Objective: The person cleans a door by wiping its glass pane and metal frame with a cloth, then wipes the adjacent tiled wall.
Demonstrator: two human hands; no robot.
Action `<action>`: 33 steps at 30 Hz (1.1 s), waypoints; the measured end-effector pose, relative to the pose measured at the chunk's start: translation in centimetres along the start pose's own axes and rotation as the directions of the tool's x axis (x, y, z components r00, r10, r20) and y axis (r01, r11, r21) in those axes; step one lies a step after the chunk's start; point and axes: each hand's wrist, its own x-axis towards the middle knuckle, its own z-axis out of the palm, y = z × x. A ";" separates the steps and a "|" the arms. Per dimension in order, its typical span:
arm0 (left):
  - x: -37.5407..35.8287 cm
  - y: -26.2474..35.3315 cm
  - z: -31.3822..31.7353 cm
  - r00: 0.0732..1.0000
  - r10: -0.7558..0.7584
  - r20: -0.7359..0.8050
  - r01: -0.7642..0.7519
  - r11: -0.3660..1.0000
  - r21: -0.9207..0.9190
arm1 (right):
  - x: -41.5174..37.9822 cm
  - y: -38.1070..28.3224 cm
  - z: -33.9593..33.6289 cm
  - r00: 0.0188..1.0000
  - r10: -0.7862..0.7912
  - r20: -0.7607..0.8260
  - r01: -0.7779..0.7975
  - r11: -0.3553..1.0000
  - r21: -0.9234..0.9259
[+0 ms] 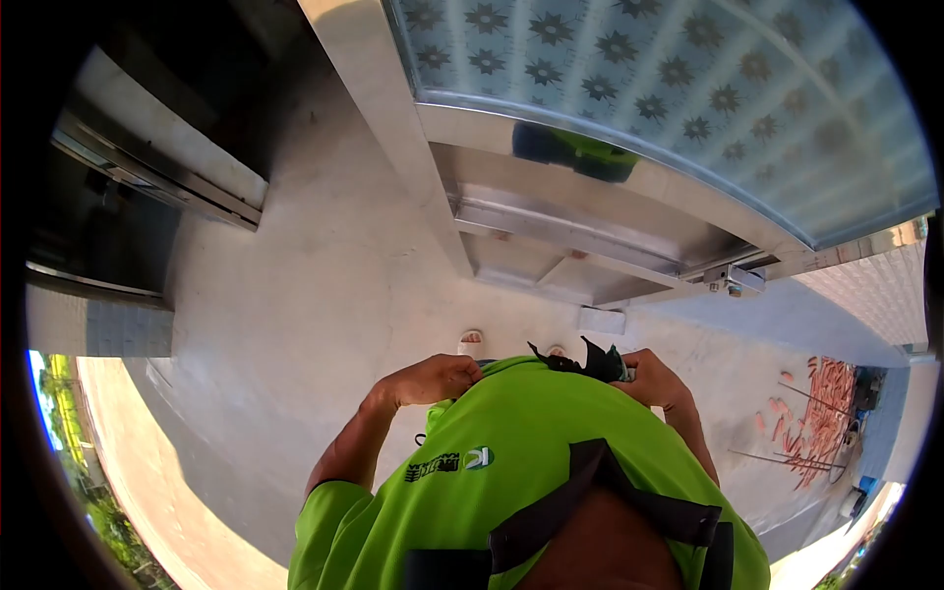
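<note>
My left hand [441, 380] is closed at the edge of the bright green shirt [551, 433] I wear, its fingers curled on the hem. On the other side of my waist, my right hand [653, 380] is closed too, by a ragged, crumpled black and dark green piece [590, 362] that looks like cloth or a glove. Its exact kind does not show. That piece sticks out in points beyond the shirt's front. My fingertips are partly hidden on both hands. Past the hem, a light sandal [471, 344] on one foot shows.
A metal-framed door [580, 206] with star-patterned frosted glass [629, 59] stands ahead, its handle and lock [736, 281] to the right. A white block [602, 321] lies near its foot. Reddish pieces [821, 418] are heaped at right among thin rods. A dark doorway [108, 216] opens at left.
</note>
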 end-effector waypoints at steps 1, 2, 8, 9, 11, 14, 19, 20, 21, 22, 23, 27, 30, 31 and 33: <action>-0.8 0.0 0.1 0.999 -0.028 -0.018 0.028 1.000 -0.005 | 0.5 -0.1 -0.1 1.000 -0.002 0.002 0.002 1.000 0.004; -1.5 0.0 0.2 0.999 -0.034 -0.021 0.034 0.999 -0.006 | 0.9 -0.2 -0.2 0.999 -0.040 0.037 0.042 0.998 -0.038; -4.0 -0.1 2.2 0.996 0.047 -0.082 -0.040 0.995 0.086 | 3.1 0.3 -0.7 0.975 -0.149 0.166 0.172 0.976 -0.135; -3.7 -0.5 2.3 0.994 0.060 -0.093 -0.053 0.996 0.076 | 3.1 0.3 -0.8 0.969 -0.162 0.186 0.189 0.973 -0.135; -3.3 -0.5 2.5 0.991 0.074 -0.112 -0.067 0.996 0.065 | 2.7 0.3 -1.2 0.970 -0.158 0.183 0.180 0.977 -0.114; -2.8 1.1 3.0 0.986 0.001 -0.165 -0.007 0.999 -0.040 | 2.1 1.3 -1.9 0.973 -0.133 0.190 0.152 0.984 -0.090; -3.2 5.8 2.5 0.987 0.017 -0.160 -0.033 0.994 -0.100 | 1.5 1.2 -2.7 0.977 -0.092 0.194 0.108 0.991 -0.076; -3.2 7.2 2.5 0.987 0.036 -0.158 -0.058 0.989 -0.138 | 1.1 1.1 -2.9 0.979 -0.087 0.184 0.097 0.994 -0.050; -2.9 8.4 2.4 0.987 0.040 -0.155 -0.062 0.989 -0.136 | 0.8 1.1 -3.1 0.982 -0.082 0.172 0.087 0.996 -0.023; -2.5 9.5 2.3 0.987 0.081 -0.137 -0.092 0.993 -0.079 | 0.2 1.2 -3.4 0.983 -0.081 0.168 0.086 0.996 -0.022; -2.0 10.3 2.3 0.986 0.120 -0.118 -0.124 0.992 -0.022 | -0.4 1.5 -3.8 0.987 -0.052 0.151 0.053 0.999 -0.003; 1.8 11.4 2.5 0.991 0.129 -0.036 -0.125 0.987 0.098 | -4.5 3.5 -5.7 0.996 0.066 0.056 -0.078 0.969 0.234; 3.6 11.3 3.1 0.976 0.219 0.007 -0.216 0.954 0.210 | -7.6 5.0 -6.4 0.991 0.134 -0.008 -0.127 0.955 0.269; 3.7 11.4 3.0 0.969 0.246 0.035 -0.245 0.929 0.277 | -7.6 4.7 -6.3 0.991 0.137 -0.009 -0.129 0.953 0.273; 2.8 11.2 2.4 0.979 0.202 0.013 -0.200 0.958 0.203 | -7.1 3.6 -5.2 1.000 -0.003 -0.021 0.009 0.947 0.320</action>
